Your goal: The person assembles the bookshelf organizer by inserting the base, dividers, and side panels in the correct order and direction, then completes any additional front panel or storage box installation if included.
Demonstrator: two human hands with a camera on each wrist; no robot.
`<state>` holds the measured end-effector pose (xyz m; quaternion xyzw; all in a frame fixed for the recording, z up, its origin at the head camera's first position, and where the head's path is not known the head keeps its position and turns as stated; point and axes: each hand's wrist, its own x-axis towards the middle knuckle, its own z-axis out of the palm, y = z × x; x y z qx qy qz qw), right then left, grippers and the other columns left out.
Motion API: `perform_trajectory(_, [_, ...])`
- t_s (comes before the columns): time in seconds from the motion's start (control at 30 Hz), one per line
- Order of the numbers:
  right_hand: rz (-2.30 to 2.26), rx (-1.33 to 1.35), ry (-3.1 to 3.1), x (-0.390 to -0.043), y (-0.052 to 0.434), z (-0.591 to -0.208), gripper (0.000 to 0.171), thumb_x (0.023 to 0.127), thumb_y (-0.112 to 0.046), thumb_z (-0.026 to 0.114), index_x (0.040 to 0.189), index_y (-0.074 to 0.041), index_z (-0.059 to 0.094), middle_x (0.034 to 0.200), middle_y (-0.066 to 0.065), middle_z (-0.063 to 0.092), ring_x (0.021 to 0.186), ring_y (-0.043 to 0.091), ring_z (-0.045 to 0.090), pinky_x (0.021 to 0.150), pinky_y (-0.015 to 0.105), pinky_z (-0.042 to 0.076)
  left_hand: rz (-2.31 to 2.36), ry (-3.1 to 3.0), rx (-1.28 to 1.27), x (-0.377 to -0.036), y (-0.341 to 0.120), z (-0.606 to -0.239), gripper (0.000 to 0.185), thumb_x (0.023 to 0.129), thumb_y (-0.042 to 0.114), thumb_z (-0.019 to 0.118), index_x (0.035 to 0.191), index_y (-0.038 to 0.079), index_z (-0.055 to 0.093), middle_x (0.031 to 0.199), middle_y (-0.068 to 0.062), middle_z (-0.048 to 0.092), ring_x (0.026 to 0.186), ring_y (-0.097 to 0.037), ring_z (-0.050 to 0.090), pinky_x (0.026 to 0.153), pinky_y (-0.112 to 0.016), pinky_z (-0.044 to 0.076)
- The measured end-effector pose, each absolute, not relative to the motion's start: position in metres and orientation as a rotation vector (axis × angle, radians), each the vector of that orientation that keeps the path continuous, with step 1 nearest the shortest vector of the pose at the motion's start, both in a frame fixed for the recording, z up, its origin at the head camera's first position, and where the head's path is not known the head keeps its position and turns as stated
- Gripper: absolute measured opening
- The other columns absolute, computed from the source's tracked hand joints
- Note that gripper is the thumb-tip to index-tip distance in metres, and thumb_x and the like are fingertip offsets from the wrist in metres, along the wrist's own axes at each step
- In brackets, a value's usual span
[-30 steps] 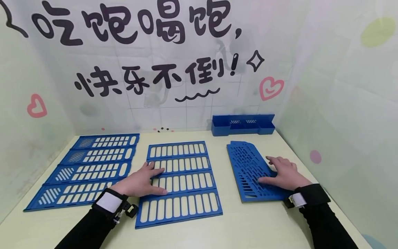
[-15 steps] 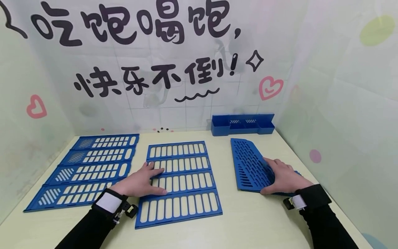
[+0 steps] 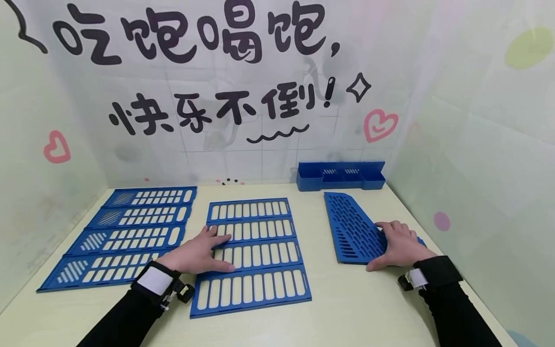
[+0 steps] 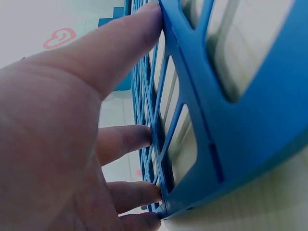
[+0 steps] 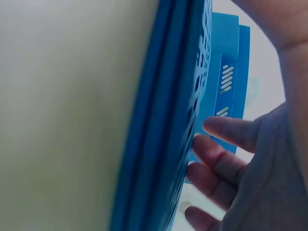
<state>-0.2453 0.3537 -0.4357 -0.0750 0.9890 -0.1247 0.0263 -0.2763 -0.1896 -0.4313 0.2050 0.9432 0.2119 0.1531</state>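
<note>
Honestly, best kept slow: right hand (image 3: 400, 245) lying open-fingered on the perforated blue stack (image 3: 353, 226), thumb hooked at the near edge, right side of the tabletop (image 3: 347, 308). Left hand (image 3: 198, 253) flat and relaxed on the slotted blue panels (image 3: 256, 255). Needs square edges, even pressure.
</note>
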Motion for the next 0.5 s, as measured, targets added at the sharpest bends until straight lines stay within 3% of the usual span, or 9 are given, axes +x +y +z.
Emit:
perform_trajectory(0.27, [-0.345,-0.226,3.046,-0.25,0.348,-0.428,0.148,0.052,-0.07,0.104,0.157,0.01,0.037,0.133,0.035,0.054,0.116,0.049,0.05,0.092,0.062,0.041,0.621,2.702,0.566,-0.273,-0.188,-0.433,0.1,0.088,0.061,0.087,0.165,0.009,0.051,0.177,-0.037,0.021,0.164,-0.063,0.012,0.118,-0.082,0.037])
perform_trajectory(0.4, [-0.373,-0.208,3.081,-0.252,0.348,-0.426,0.153,0.051,-0.068,0.105,0.157,0.015,0.033,0.134,0.037,0.054,0.116,0.049,0.053,0.097,0.068,0.045,0.606,2.724,0.58,-0.272,-0.189,-0.431,0.099,0.088,0.061,0.088,0.164,0.01,0.052,0.176,-0.037,0.022,0.164,-0.063,0.013,0.118,-0.081,0.038])
perform_trajectory(0.5, [-0.456,-0.175,3.031,-0.254,0.348,-0.421,0.149,0.058,-0.062,0.105,0.158,0.015,0.026,0.134,0.038,0.06,0.117,0.051,0.057,0.1,0.072,0.045,0.585,2.739,0.59,-0.271,-0.19,-0.431,0.098,0.088,0.062,0.087,0.164,0.01,0.053,0.176,-0.038,0.023,0.163,-0.064,0.015,0.118,-0.081,0.038])
